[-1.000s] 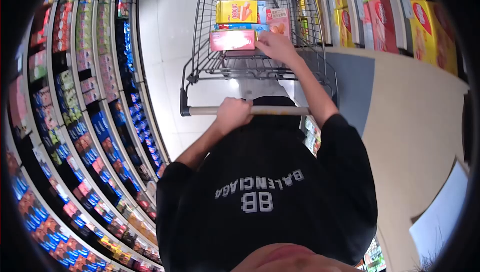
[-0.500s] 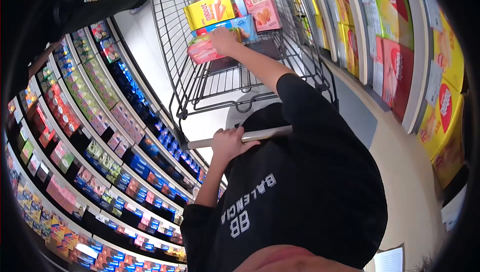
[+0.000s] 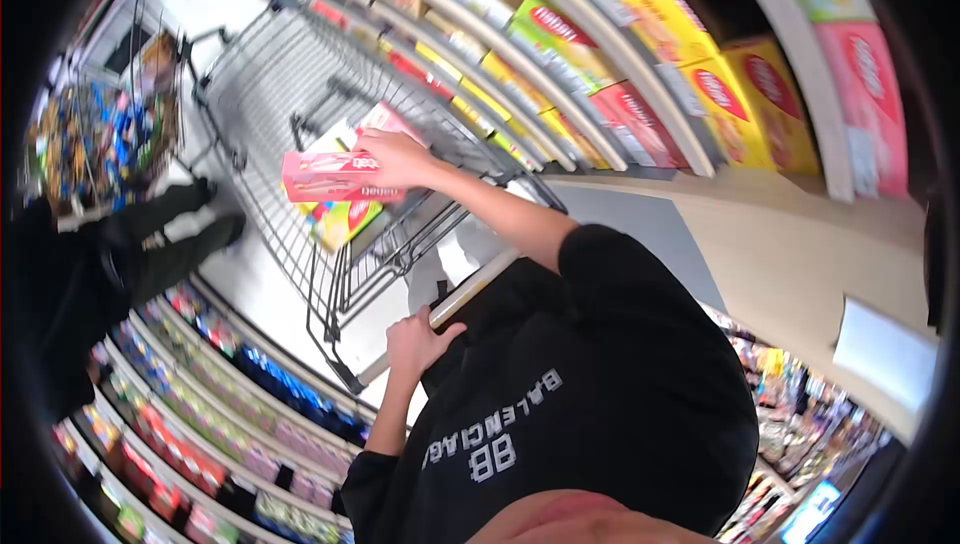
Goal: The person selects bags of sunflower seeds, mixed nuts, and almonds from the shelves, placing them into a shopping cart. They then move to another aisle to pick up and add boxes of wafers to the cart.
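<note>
My right hand (image 3: 395,159) is closed on the end of a pink Nabati wafer box (image 3: 325,179), held above the other goods in the shopping cart (image 3: 270,74). Under it shows a green and yellow box (image 3: 345,226). Another pink box (image 3: 388,119) stands just behind my fingers, partly covered. My left hand (image 3: 415,344) is wrapped around the cart's handle (image 3: 475,291). Other packs beneath the held box are mostly hidden.
Shelves of yellow, green and pink wafer boxes (image 3: 720,109) line the right side. Lower left, more shelves (image 3: 190,444) hold small packs. Another person (image 3: 150,249) in dark clothes stands left of the cart, near a filled basket or cart (image 3: 110,144). A white sheet (image 3: 885,354) is at right.
My view has swung, so the cart appears turned toward the upper left. My right hand has raised the pink wafer box off the pile. My left hand stays on the handle.
</note>
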Demonstrator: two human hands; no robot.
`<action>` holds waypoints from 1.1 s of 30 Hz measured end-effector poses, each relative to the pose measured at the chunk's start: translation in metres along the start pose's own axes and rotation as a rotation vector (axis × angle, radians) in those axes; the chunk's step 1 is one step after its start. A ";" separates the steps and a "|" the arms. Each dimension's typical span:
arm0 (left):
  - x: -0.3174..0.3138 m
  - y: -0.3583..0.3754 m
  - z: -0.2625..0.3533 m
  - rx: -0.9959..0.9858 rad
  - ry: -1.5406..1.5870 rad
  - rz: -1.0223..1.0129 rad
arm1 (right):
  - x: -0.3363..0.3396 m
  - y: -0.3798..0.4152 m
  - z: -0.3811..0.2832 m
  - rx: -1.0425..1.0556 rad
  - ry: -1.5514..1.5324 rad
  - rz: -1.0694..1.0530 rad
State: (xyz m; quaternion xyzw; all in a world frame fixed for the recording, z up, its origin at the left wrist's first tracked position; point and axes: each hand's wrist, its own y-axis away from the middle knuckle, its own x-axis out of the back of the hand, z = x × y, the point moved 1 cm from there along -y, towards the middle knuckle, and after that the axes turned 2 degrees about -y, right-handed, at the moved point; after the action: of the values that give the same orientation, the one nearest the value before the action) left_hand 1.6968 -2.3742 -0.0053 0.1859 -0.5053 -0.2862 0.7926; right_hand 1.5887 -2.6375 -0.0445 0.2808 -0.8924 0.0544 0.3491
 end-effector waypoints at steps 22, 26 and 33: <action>0.182 -0.097 0.164 -0.881 1.013 -0.087 | 0.144 0.250 -0.070 0.107 -1.166 1.377; 0.172 -0.100 0.213 -0.831 1.332 -0.182 | 0.145 0.260 -0.064 0.004 -1.122 1.373; 0.202 -0.112 0.247 -0.933 1.546 0.007 | 0.246 0.333 -0.091 0.009 -0.148 1.511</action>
State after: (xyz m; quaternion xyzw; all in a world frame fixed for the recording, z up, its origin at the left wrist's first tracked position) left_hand 1.5090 -2.5913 0.1734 -0.0158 0.3352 -0.2550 0.9068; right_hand 1.3157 -2.4465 0.2171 -0.4024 -0.8629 0.2635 0.1550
